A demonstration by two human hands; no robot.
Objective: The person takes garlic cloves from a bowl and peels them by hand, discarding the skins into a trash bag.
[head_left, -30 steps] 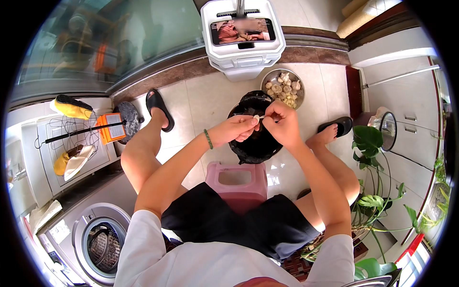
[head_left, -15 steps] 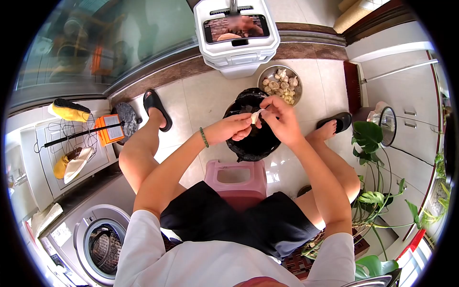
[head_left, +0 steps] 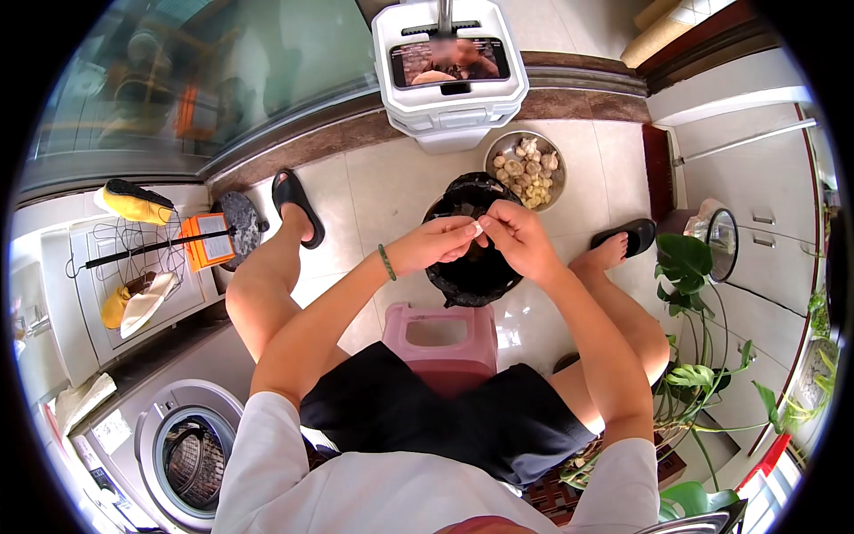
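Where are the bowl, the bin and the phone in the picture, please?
Bowl [head_left: 559, 184]: head view, on its inner wall, right side.
Bin [head_left: 460, 293]: head view, on its black liner, lower edge.
Phone [head_left: 412, 66]: head view, on the left part of its screen.

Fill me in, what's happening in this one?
A seated person pinches a small pale piece, apparently a garlic clove, between the fingertips of the left hand and right hand, above a black-lined bin. Just beyond, a metal bowl on the floor holds whole garlic bulbs and loose cloves. A phone rests on a white container.
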